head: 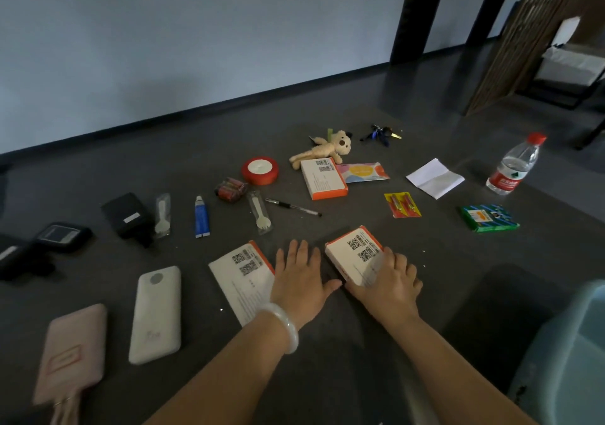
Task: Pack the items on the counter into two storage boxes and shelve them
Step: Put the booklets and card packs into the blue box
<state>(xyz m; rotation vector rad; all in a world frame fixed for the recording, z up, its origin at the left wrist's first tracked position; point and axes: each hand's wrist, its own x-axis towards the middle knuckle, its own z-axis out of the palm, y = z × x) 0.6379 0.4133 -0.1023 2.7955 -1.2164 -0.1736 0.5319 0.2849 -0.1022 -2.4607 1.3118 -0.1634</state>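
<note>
On the dark counter point(343, 359) my right hand point(389, 282) grips a white and orange box point(352, 251); the thumb is at its near edge, the fingers lie over its right side, and the box sits tilted. My left hand point(301, 277) lies flat with straight fingers, its edge covering the right side of a second white and orange box point(240, 275). A third such box point(322, 179) lies farther back. Part of a pale blue storage box point(569, 352) shows at the lower right.
Scattered around are a white power bank point(157, 313), pink pouch point(72, 352), blue tube point(201, 216), pen point(293, 207), red ribbon roll point(260, 170), plush bear point(327, 149), keys point(379, 133), water bottle point(514, 165), green box point(489, 218) and folded paper point(435, 177).
</note>
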